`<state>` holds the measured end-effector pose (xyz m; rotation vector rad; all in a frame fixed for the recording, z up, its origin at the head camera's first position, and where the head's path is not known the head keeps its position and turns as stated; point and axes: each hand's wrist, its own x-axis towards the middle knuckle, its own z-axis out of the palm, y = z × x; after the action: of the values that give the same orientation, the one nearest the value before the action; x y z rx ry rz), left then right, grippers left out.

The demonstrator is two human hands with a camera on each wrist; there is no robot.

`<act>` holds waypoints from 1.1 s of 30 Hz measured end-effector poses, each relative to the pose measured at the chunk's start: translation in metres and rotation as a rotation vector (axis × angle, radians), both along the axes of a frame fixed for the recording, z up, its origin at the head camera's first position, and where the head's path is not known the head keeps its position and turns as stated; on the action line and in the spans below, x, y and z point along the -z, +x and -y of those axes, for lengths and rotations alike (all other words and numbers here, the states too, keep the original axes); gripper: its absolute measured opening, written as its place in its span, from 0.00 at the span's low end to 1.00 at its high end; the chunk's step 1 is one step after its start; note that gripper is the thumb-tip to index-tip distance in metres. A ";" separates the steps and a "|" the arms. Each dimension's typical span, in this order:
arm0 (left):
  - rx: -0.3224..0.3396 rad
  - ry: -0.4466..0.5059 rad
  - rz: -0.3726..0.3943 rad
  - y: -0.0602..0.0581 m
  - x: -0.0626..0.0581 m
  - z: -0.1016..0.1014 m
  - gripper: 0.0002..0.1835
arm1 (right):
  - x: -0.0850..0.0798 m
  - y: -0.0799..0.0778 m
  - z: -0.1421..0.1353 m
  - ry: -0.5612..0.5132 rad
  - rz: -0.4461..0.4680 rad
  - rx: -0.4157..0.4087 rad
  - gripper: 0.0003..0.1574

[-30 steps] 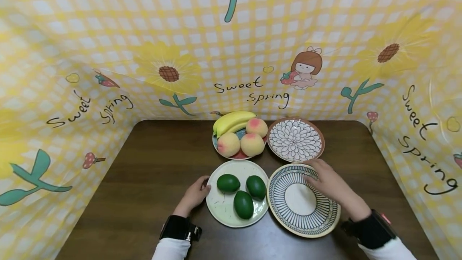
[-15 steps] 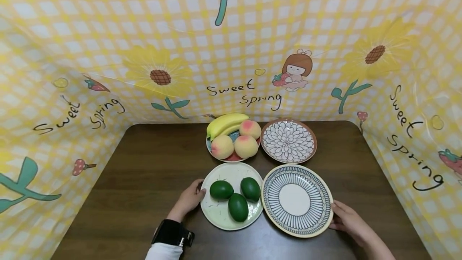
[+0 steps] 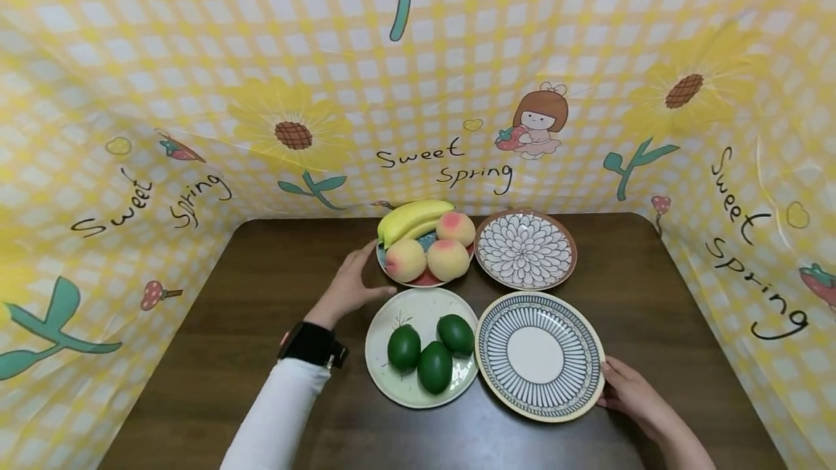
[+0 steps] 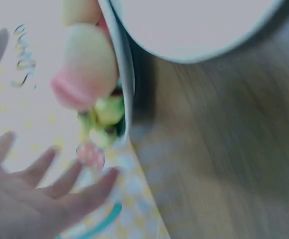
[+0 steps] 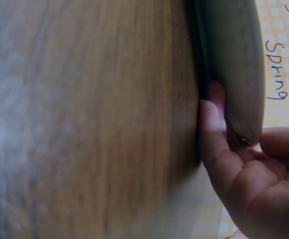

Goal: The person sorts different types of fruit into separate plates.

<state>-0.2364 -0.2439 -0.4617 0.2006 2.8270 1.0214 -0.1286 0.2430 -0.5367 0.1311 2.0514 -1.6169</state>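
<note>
My left hand [image 3: 346,287] is open, fingers spread, at the left edge of the fruit plate [image 3: 427,281]. On that plate lie bananas [image 3: 413,220] and three peaches [image 3: 448,260]. In the left wrist view the hand [image 4: 40,199] is blurred, near a peach [image 4: 84,69]; contact with the plate cannot be told. My right hand [image 3: 630,394] pinches the right rim of the striped plate [image 3: 535,355]. Seen from the right wrist, its fingers [image 5: 216,144] are under the rim and the thumb is at the edge. Three dark green oval fruits [image 3: 435,368] lie on the pale green plate [image 3: 392,386].
A brown-rimmed plate with a petal pattern [image 3: 525,249] stands at the back right, against the fruit plate. All the plates sit close together on the dark wooden table [image 3: 261,310]. A yellow checked cloth [image 3: 366,93] encloses the back and sides.
My left hand has left the pale green plate's rim and moved up to the fruit plate. One green fruit has turned. My right hand went from over the striped plate to its right rim.
</note>
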 end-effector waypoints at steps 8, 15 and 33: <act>0.015 0.075 -0.109 -0.043 0.013 -0.037 0.47 | -0.002 0.001 0.008 0.039 -0.029 0.069 0.29; 0.010 0.051 -0.154 -0.052 0.032 -0.049 0.43 | -0.001 0.003 0.009 0.049 -0.023 0.091 0.30; 0.026 0.079 -0.273 -0.055 0.049 -0.052 0.38 | 0.000 0.001 0.011 0.069 -0.030 0.129 0.30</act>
<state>-0.2918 -0.1917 -0.5112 0.4144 3.0147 1.1840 -0.1278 0.2321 -0.5369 0.2699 2.1615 -1.6332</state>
